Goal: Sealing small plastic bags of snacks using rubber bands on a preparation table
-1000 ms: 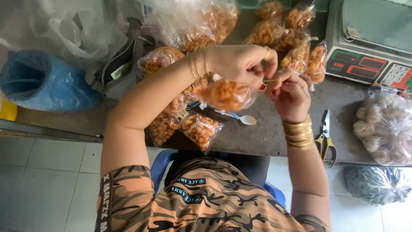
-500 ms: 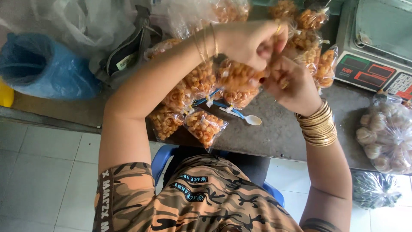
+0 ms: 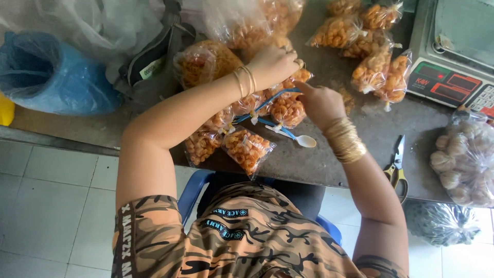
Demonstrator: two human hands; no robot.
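Both hands have dropped from chest height to the table [image 3: 360, 154] since the earlier frame, and the snack bag they were closing in the air now lies among the others. Left hand [image 3: 275, 62] rests knuckles-up with its fingers curled together on the neck of a small clear bag [image 3: 288, 108] of orange fried snacks; right hand [image 3: 319, 103] sits just beside it, fingers pinched on the same neck, though exactly what is between the fingertips cannot be told. That bag lies on the table between the hands, touching neighbouring bags and the blue handle of a white spoon [image 3: 304, 140]. It should handle as light and soft: thin, slick, crinkly plastic over brittle, bumpy curls that would crush under a squeeze, so the twisted neck above the contents is the place to take hold, not the belly. More filled bags [image 3: 247, 149] lie near the table's front edge, and another cluster [image 3: 375, 62] sits further back, beside a scale [image 3: 453, 51] with a smooth metal pan. Scissors [image 3: 396, 164] lie well apart to the right, near a bag of pale round lumps [image 3: 463, 159]. A blue plastic sack [image 3: 46, 72] slumps at far left.
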